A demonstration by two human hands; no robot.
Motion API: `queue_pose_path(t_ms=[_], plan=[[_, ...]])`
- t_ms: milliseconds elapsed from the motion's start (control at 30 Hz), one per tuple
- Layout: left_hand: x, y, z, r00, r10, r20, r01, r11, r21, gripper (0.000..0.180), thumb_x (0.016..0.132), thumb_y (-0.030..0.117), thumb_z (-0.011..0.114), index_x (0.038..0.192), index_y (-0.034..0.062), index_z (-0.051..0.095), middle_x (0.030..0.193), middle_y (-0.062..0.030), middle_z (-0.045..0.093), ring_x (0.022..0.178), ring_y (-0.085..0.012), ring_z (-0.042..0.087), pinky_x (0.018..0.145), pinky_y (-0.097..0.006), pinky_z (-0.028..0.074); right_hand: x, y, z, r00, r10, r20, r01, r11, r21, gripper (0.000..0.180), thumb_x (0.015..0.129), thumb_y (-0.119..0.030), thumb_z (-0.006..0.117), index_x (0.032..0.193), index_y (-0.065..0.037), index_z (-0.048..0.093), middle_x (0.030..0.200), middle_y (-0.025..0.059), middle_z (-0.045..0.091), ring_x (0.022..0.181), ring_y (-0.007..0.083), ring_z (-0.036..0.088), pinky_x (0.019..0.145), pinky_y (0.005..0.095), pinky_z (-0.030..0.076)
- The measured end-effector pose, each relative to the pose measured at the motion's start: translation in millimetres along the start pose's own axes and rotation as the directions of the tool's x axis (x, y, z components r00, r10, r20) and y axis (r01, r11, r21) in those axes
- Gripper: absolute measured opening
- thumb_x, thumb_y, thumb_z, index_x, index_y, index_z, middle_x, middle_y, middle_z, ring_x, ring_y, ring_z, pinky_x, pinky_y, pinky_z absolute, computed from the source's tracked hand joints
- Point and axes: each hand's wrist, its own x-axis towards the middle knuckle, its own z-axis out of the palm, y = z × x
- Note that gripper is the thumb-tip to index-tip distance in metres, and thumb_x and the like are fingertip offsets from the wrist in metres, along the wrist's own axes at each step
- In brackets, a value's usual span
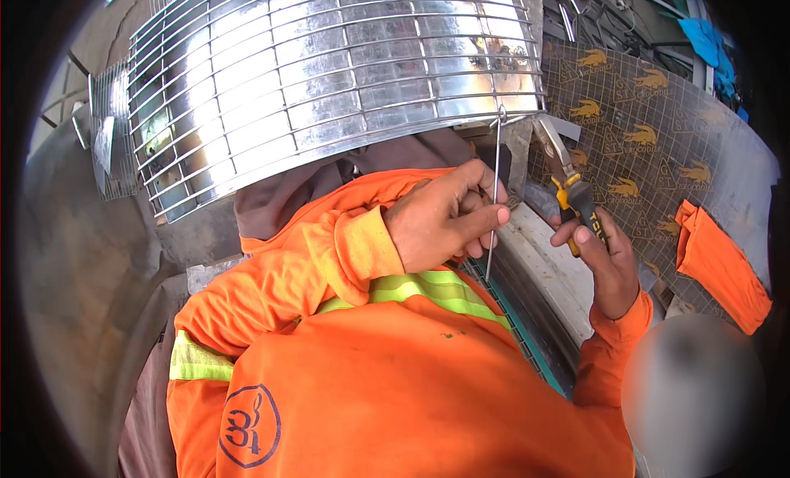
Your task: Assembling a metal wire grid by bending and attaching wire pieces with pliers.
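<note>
A thin metal wire [496,165] hangs from the near rim of a wire grid [362,111], looped at its top around the rim. My left hand [440,219] pinches the wire between thumb and fingers, partway down its length. My right hand [607,264] is closed around a pair of pliers [576,196] with yellow and black handles. The pliers' jaws point up toward the grid's near right corner; whether they touch it I cannot tell. Behind the grid's bars lies a shiny, curved metal sheet [239,70], with scorched patches toward its right end.
A dark board with a printed yellow pattern [658,161] lies to the right, with a folded orange cloth [720,268] on it. Metal rods and a blue cloth [708,46] are at the far right. A smaller wire mesh piece [111,140] stands at the left.
</note>
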Motion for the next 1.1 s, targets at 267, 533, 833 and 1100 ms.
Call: queue_pose_path(t_ms=[267, 533, 833, 1100], plan=[[11, -23, -7, 0.996, 0.069, -0.053, -0.062, 0.991, 0.120, 0.023, 0.104, 0.027, 0.061, 0.101, 0.0041, 0.059, 0.082, -0.0010, 0.065, 0.076, -0.0077, 0.062, 0.069, -0.024, 0.051, 15, 49, 27, 0.838, -0.524, -0.155, 0.379, 0.761, -0.527, 0.023, 0.089, -0.020, 0.076, 0.098, 0.000, 0.069, 0.095, 0.0150, 0.066, 0.106, 0.0395, 0.061, 0.095, 0.0452, 0.048], [6, -10, 1, 0.998, -0.057, -0.029, 0.059, 0.995, 0.082, 0.022, 0.103, 0.022, 0.063, 0.099, 0.0007, 0.060, 0.084, -0.0031, 0.066, 0.078, -0.0078, 0.064, 0.072, -0.025, 0.053, 24, 79, 43, 0.901, -0.379, -0.211, 0.346, 0.921, -0.178, 0.022, 0.090, -0.020, 0.075, 0.098, 0.000, 0.069, 0.096, 0.0135, 0.068, 0.100, 0.0363, 0.063, 0.094, 0.0428, 0.048], [0, -3, 3, 0.989, -0.140, -0.044, 0.141, 0.990, 0.021, 0.019, 0.102, 0.019, 0.064, 0.102, 0.0012, 0.058, 0.087, -0.0040, 0.068, 0.082, -0.0090, 0.065, 0.075, -0.026, 0.054, 30, 85, 54, 0.781, -0.595, -0.192, 0.514, 0.786, -0.344, 0.024, 0.096, -0.022, 0.069, 0.099, 0.002, 0.069, 0.092, 0.0106, 0.067, 0.088, 0.0187, 0.063, 0.086, 0.0337, 0.048], [-4, 4, 4, 0.987, -0.141, -0.083, 0.147, 0.986, 0.076, 0.019, 0.103, 0.019, 0.063, 0.107, 0.0014, 0.059, 0.088, -0.0034, 0.067, 0.081, -0.0095, 0.064, 0.076, -0.026, 0.052, 35, 105, 54, 0.975, -0.172, 0.137, 0.034, 0.734, 0.678, 0.041, 0.105, -0.032, 0.049, 0.122, 0.003, 0.061, 0.101, 0.0082, 0.071, 0.089, 0.0105, 0.057, 0.084, 0.0250, 0.044]])
